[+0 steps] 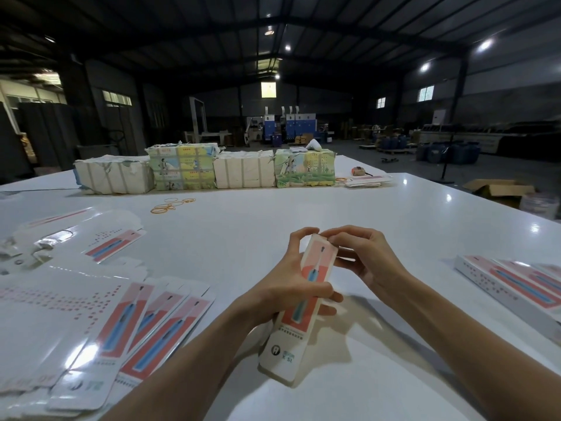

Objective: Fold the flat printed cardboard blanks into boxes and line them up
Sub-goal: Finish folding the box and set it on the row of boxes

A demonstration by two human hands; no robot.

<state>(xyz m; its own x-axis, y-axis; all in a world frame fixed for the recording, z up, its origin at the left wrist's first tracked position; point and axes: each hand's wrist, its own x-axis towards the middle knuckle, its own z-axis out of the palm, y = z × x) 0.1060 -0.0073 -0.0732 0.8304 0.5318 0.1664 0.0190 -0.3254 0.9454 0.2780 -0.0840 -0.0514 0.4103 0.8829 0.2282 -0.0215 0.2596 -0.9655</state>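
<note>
A long narrow box (291, 338), white with a pink panel and a blue toothbrush print, is held slanted above the white table (303, 214). My left hand (291, 281) grips its middle, thumb over the front face and fingers behind. My right hand (361, 256) pinches the box's top end with curled fingers. Flat printed blanks (145, 326) lie fanned in a pile at the near left. Folded boxes (516, 287) lie side by side at the right edge.
More loose blanks (112, 244) lie at mid left. Rubber bands (170, 205) are scattered beyond. Several wrapped bundles (206, 171) stand in a row at the far side, with a small stack of blanks (367, 180) beside them. An open carton (498, 189) sits on the floor at right.
</note>
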